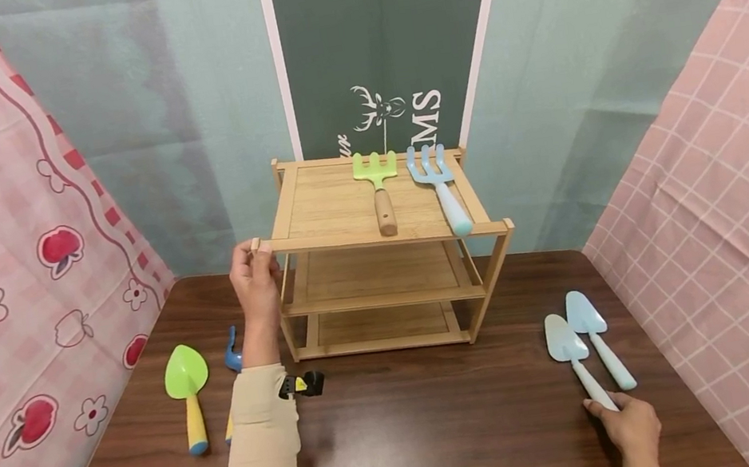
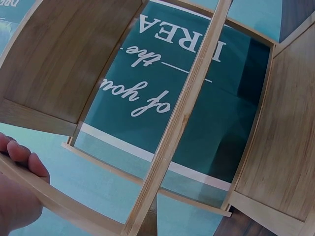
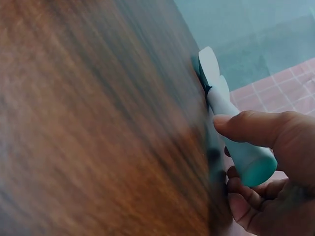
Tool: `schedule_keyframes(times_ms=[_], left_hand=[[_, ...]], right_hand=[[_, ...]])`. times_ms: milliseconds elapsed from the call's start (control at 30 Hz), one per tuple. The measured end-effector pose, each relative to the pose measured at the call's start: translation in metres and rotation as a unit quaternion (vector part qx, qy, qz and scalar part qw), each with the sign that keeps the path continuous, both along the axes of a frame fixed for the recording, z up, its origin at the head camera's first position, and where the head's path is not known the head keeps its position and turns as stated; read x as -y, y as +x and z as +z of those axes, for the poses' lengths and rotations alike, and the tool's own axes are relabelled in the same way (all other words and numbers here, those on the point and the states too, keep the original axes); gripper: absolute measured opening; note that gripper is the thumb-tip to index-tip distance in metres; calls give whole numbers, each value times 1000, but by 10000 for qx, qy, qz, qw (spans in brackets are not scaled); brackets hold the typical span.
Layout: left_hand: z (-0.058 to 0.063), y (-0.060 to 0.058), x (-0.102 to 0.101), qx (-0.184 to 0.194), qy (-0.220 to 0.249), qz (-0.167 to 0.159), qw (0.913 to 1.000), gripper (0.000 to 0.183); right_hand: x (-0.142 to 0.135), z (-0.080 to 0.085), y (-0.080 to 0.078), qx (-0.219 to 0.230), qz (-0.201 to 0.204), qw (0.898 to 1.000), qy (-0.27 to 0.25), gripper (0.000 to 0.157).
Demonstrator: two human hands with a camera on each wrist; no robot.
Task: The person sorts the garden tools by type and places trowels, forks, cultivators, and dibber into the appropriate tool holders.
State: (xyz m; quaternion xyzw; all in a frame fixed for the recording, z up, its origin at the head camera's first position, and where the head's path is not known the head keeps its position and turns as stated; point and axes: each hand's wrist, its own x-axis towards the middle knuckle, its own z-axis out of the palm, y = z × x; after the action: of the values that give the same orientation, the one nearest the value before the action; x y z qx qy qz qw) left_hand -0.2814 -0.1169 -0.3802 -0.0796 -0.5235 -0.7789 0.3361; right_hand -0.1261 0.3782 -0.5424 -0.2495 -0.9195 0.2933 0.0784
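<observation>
Clock: read from the rack's centre in the head view, with 12 pointing away from the person.
Rack (image 1: 384, 299): three wooden tiers, upright on a brown worktop (image 1: 404, 431).
Left hand (image 1: 255, 283): at 9 o'clock, raised to the near corner of the top tier; the arm, in a beige sleeve (image 1: 258, 453), stretches in from 7 o'clock, fingers farthest from the body.
Left grip: grasping the rack, fingers curled round its wood.
Right hand (image 1: 632, 429): between 4 and 5 o'clock, low by the worktop, fingertips towards 11.
Right grip: grasping the pale trowel by its handle end, thumb on one side, fingers bent on the other.
Pale trowel (image 1: 570, 349): at 4 o'clock, blade towards 11; whether it is lifted, I cannot tell.
Second trowel (image 1: 585, 319): just beside it, towards 2, also pale.
Top tier: green fork (image 1: 381, 192), with a blue fork (image 1: 445, 199) at its 3 o'clock; tines towards 12.
At 8 o'clock: green trowel (image 1: 187, 378); nearer the rack, a blue tool (image 1: 233, 360), partly behind the left arm.
</observation>
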Motion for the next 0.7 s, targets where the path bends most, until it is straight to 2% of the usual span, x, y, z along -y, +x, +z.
schedule_keyframes(times_ms=[167,300,467,567,700], left_hand=[[0,0,0,-24,34,-19,10000,10],[-1,0,1,-22,48,-21,10000,12],[-1,-1,0,-38,56,-27,10000,10],[-2,-1,0,-50,54,-38,10000,12],[-1,-1,0,-66,81,-56,9999,15]], right_hand=[[5,2,0,-73,-189,9998,-69,48],[11,5,1,-351,-662,9963,-426,49],[19,1,1,-1071,-1188,9854,-576,43],[23,-2,1,-1479,-1470,9756,-680,39],[29,-4,0,-1807,-1738,9640,-883,39]])
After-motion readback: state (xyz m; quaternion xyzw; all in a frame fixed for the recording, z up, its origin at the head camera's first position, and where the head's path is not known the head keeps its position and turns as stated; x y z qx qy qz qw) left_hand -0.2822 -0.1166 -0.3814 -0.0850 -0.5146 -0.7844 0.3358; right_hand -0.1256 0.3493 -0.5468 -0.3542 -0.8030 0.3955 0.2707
